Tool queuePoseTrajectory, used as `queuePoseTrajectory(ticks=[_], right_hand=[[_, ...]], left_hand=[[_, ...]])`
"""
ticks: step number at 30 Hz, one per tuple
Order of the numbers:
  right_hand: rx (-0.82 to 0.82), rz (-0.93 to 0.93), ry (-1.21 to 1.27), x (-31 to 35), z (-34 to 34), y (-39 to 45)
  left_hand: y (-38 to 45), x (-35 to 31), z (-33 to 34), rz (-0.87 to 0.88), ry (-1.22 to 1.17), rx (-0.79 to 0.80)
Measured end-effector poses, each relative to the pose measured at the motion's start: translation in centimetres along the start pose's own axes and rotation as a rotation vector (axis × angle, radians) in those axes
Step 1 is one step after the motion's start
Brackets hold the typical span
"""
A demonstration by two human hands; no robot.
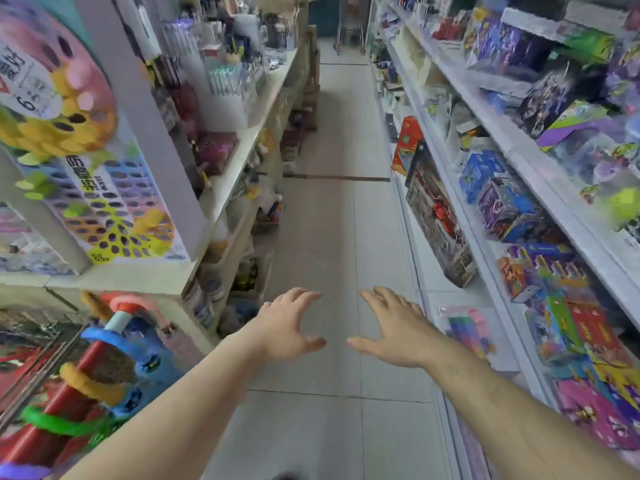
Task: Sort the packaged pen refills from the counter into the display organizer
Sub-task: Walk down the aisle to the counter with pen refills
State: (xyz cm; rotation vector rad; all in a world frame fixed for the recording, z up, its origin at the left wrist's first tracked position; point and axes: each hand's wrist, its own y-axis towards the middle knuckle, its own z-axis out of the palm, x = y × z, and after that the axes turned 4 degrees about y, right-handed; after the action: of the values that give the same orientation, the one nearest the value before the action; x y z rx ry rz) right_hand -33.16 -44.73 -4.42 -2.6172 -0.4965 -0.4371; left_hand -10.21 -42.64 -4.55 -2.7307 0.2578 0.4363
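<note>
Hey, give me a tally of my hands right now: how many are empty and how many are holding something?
Empty open hands: 2, the left hand and the right hand, both spread over the aisle floor
Hands holding something: 0
Total: 2 hands

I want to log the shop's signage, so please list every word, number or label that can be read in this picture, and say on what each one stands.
"88" in a yellow patch at the bottom of the big pastel box on the left shelf.
"6" on the round pink box above it; the rest of that label is blurred.
Chinese characters on both boxes: too blurred to read.
Toy boxes on the right shelves: print too blurred to read.
</note>
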Motion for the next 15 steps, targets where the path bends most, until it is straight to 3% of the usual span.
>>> queuePoseTrajectory(ticks=[7,15], right_hand=[[0.033,-0.061,-0.046,-4.7,-8.4,18.0],[0.041,-0.004,-0.001,-9.7,-20.7,39.1]], left_hand=[[18.1,6.0,-5.9,-0.009,-0.052,-0.051],[40.7,9.8,-17.7,-0.006,-0.044,0.006]])
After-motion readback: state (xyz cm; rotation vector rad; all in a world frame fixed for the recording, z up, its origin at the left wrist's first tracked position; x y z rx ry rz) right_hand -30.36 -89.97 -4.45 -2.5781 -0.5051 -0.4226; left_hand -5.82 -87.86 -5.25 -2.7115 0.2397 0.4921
